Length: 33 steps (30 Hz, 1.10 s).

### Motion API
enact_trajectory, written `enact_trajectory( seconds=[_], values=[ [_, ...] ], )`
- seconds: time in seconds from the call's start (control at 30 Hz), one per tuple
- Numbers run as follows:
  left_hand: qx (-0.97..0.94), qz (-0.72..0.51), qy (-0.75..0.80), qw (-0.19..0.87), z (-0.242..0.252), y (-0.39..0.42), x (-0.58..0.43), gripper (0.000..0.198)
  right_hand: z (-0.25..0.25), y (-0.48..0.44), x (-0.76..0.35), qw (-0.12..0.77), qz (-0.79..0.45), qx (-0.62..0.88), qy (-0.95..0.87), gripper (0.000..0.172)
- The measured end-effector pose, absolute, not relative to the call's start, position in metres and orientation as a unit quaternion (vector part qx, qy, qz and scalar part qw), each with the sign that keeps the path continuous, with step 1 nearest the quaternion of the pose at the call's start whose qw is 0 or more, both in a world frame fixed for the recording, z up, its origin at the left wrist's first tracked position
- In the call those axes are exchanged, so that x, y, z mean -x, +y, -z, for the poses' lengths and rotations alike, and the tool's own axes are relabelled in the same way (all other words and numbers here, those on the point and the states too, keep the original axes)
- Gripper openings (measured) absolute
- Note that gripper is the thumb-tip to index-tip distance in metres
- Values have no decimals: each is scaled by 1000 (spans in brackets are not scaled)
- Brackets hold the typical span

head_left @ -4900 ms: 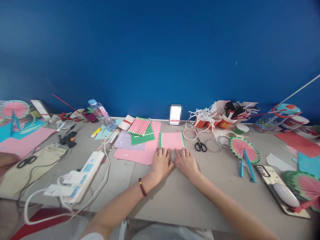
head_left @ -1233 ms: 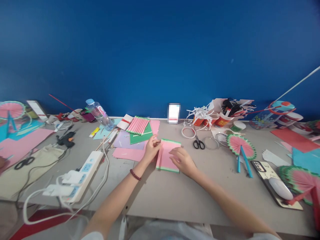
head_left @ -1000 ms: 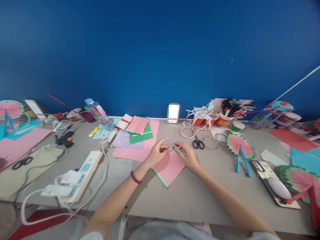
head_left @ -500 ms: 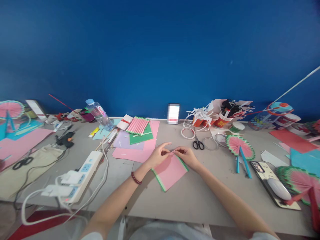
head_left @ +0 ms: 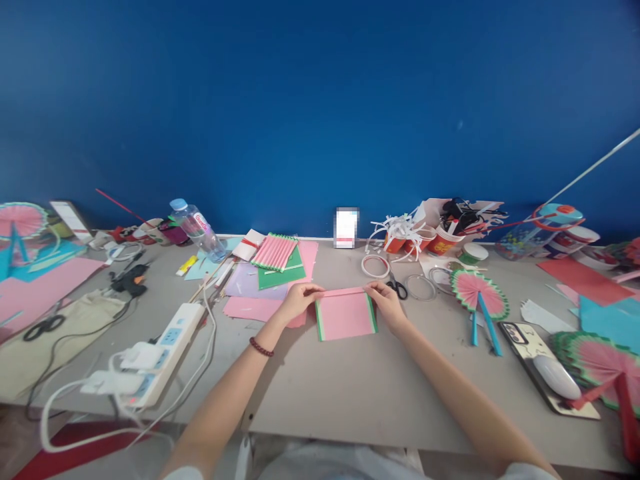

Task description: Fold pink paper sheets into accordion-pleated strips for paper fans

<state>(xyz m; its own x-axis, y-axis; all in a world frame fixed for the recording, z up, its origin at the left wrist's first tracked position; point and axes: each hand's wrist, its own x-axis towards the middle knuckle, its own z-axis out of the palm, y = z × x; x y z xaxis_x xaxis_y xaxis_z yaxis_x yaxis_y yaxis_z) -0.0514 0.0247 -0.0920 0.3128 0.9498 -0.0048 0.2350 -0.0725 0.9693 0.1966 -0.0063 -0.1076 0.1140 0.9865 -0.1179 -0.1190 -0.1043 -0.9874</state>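
pink sheet [head_left: 346, 319] | no longer slanted | left hand [head_left: 299, 300], right hand [head_left: 389, 307] pinch far corners

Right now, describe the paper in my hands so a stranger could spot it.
Find the blue wall, then the grey desk below it. At the desk's middle, the left hand and right hand hold a pink sheet by its far corners. Unlike the pleated paper toward the wall on its left, it's mostly flat, with green strips down both sides.

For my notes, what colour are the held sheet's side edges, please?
Side edges are green; head view.
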Motion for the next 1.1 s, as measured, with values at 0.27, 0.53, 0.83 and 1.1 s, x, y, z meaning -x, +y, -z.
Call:
enact_trajectory(
  seconds=[0.27, 0.53, 0.83, 1.1],
  values=[
    [-670, -353, 469, 455, 95, 29, 56, 15, 108, 1, -207, 432, -528, 530, -503, 37],
    [-805, -340, 442, 203, 89, 21, 53, 19, 99, 0, -212, 448, -191, 527, -696, 18],
    [-819, -448, 315, -171, 82, 11, 53, 18, 100, -11, -212, 512, 75, 432, -738, 18],
    [-881, -254, 386, -103, 96, 17, 47, 20, 106, -4, -219, 297, 124, 425, -846, 22]
  ],
)
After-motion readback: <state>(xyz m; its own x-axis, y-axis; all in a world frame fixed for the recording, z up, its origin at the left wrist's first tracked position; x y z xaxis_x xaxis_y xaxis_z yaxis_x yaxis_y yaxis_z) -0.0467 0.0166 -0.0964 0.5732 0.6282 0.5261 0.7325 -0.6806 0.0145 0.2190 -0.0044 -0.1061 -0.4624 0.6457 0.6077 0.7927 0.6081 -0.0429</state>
